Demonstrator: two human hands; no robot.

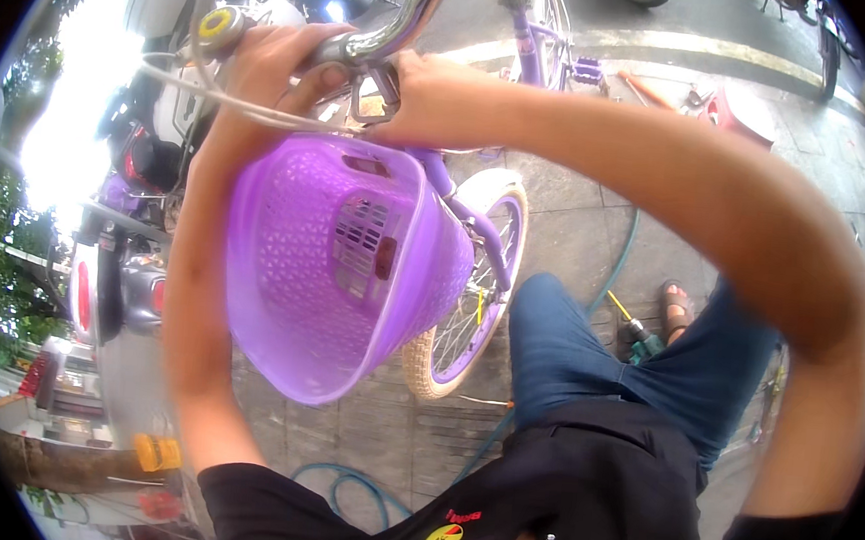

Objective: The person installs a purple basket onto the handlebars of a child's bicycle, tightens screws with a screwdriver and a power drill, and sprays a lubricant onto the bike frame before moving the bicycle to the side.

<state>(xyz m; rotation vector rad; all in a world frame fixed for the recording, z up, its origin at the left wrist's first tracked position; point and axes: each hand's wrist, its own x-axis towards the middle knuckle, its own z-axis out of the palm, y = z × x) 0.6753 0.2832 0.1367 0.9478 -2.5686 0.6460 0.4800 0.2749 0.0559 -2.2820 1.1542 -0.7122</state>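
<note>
A purple bicycle stands in front of me, its lattice-sided plastic basket [281,290] tipped with the wide mouth toward the lower left. My left hand [278,67] is closed round the chrome handlebar [404,29] near its end, thumb bent underneath. Just to the right, my right hand [419,99] is closed at a small metal bracket [375,92] on the bar; most of its fingers are hidden. Pale cables [233,108] loop past my left wrist above the basket. Below sits the front wheel [424,368] with a cream tyre and purple rim.
A teal hose [353,477] winds over the paving. By my sandalled foot [675,305] lies a green power drill [645,343] with a long yellow bit. Parked scooters [131,284] line the left. The purple pedal [589,71] sticks out at the far side.
</note>
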